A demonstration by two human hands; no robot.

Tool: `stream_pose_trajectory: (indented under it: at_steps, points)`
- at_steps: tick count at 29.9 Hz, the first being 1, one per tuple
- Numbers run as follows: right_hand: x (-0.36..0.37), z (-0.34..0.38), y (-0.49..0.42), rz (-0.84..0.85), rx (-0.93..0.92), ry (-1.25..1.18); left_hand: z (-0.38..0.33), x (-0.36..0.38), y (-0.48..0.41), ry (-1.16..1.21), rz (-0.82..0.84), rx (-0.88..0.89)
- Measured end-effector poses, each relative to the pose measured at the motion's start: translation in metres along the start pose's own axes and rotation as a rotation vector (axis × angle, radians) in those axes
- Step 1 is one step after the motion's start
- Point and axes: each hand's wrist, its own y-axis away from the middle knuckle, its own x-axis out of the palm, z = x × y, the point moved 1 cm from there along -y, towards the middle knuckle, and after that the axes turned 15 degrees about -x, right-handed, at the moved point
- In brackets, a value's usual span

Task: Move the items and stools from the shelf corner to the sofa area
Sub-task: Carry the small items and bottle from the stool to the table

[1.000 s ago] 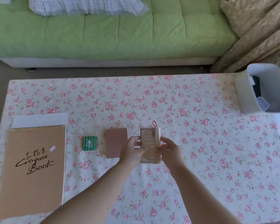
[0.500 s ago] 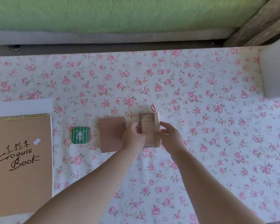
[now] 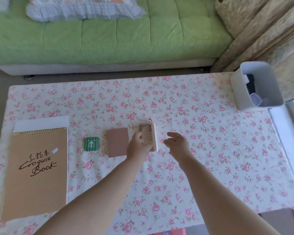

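Observation:
A small tan box with a red loop lies on the floral tablecloth, just right of a pink-brown card. My left hand holds the box, fingers curled over its left side. Just right of the box, apart from it, my right hand hovers with relaxed fingers and holds nothing. A green square tin sits left of the card, and a brown Croquis Book sketchpad on a white sheet lies at the far left.
A green sofa with a pale checked cushion runs along the far side of the table. A white bin holding dark items stands at the table's far right corner, beside beige curtains.
My right hand has let go of the box and drawn away to the right. The left hand stays on the box, which now lies flat beside the card. The camera tilted down, then up.

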Motion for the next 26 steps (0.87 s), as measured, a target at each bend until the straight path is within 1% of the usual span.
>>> stream_pose_trajectory:
  at_steps: [7,13,17,22,25,26]
  points:
    - [-0.044,0.058,0.086,-0.046,-0.164,-0.053,-0.011,-0.023,0.114,0.079,-0.047,0.198]
    - [-0.068,0.069,0.167,-0.099,-0.269,-0.141,0.003,-0.030,0.204,0.139,-0.066,0.338]
    - [-0.081,0.069,0.217,-0.150,-0.278,-0.237,0.012,-0.032,0.251,0.123,-0.078,0.428]
    - [-0.102,0.072,0.261,-0.253,-0.306,-0.341,0.013,-0.027,0.289,0.092,-0.030,0.508]
    - [-0.111,0.072,0.281,-0.349,-0.307,-0.378,0.013,-0.019,0.300,0.053,0.039,0.547]
    - [-0.113,0.072,0.290,-0.411,-0.298,-0.401,0.011,-0.016,0.304,0.021,0.077,0.566]
